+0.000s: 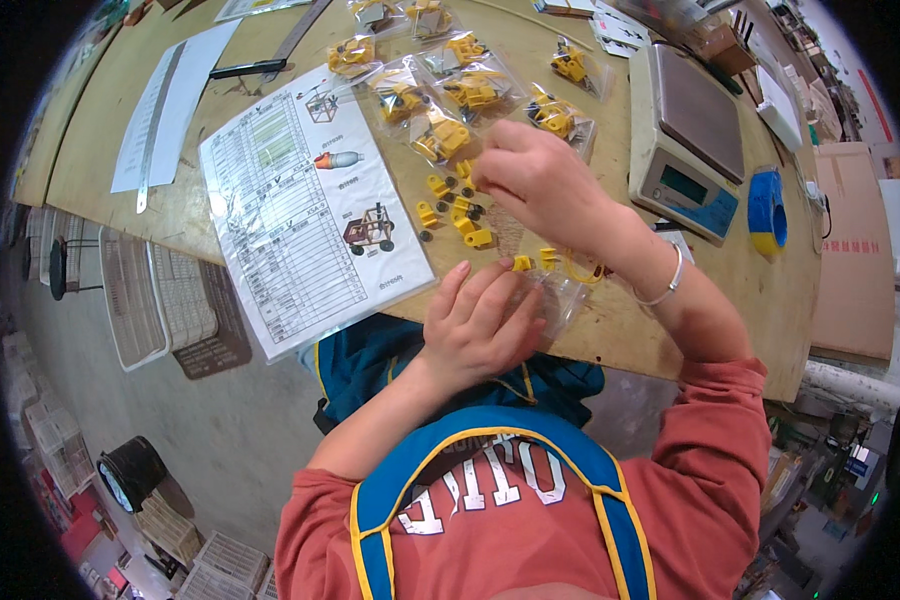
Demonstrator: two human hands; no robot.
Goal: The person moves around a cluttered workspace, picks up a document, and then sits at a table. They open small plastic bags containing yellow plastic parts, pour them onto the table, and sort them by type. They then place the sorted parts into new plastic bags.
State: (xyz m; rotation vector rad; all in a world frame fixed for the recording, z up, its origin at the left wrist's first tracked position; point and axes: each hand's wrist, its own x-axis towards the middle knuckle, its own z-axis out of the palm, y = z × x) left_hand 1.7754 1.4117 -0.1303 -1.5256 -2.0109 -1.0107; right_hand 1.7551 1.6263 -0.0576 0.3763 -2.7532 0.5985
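Note:
My left hand (481,319) lies at the table's near edge with its fingers over a clear plastic bag (562,300); its fingertips are beside a small yellow plastic part (523,262). My right hand (529,169), a bracelet on its wrist, hovers with curled fingers over loose yellow plastic parts (465,225) and small black wheels; whether it pinches something is hidden. Beyond it lie several filled clear bags of yellow parts (472,90). A yellow cord or rubber band (585,271) rests right of the left hand.
To the left lies a sleeved printed sheet (315,217) with pictures; behind it are a black cutter knife (249,69) and a steel ruler (150,135). A digital scale (686,142) and a blue tape roll (766,210) stand right. White plastic baskets (135,292) sit below the table's left side.

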